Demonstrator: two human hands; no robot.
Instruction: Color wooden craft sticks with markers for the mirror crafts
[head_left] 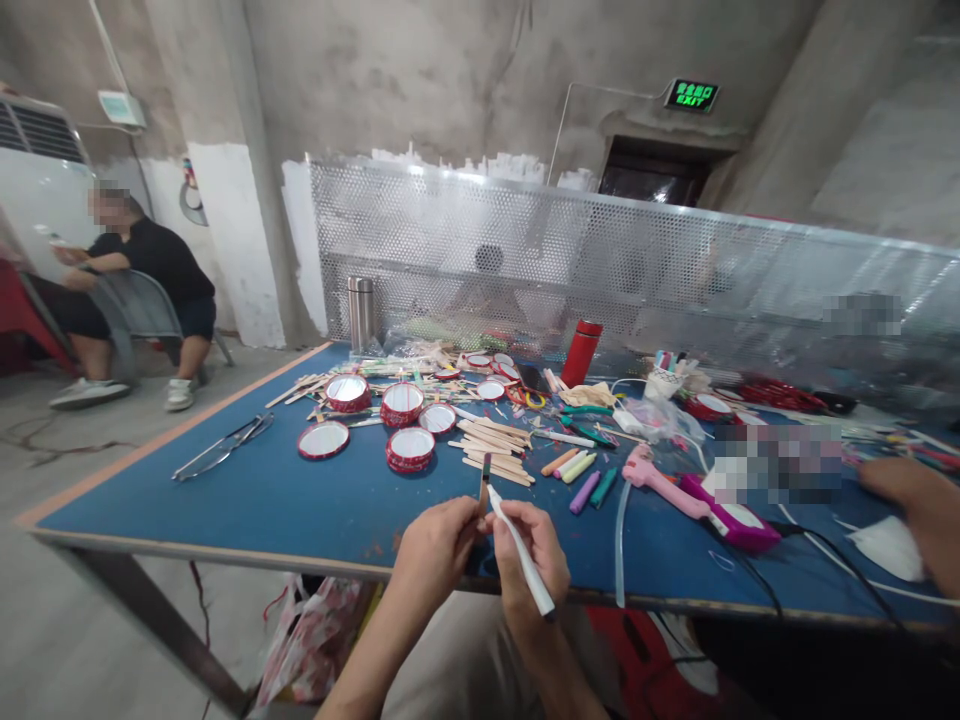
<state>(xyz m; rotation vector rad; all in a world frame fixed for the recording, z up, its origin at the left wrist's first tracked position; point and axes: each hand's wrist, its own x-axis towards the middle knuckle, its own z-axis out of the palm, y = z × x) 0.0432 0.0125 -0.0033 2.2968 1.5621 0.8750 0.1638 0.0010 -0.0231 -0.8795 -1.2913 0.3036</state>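
Right over the near edge of the blue table (300, 520), the person's left hand (442, 545) pinches a thin wooden stick (485, 478) upright, and the right hand (536, 545) has its fingers closed around a white marker (523, 555), slanted with its upper end close to the stick; I can't tell whether they touch. To the left, blue surface stretches out to the pale side edge (176, 434), giving that elbow room. Ahead, loose sticks (495, 440) and red-rimmed discs (324, 440) crowd back toward the perforated screen (420, 230). On the right it's tighter: stubby coloured pieces (583, 490), then a pink glue gun (664, 485), then another person's arm (926, 510). High on the wall, a lit green sign (691, 96) reads EXIT beneath Chinese characters; any print on the marker is too small to read
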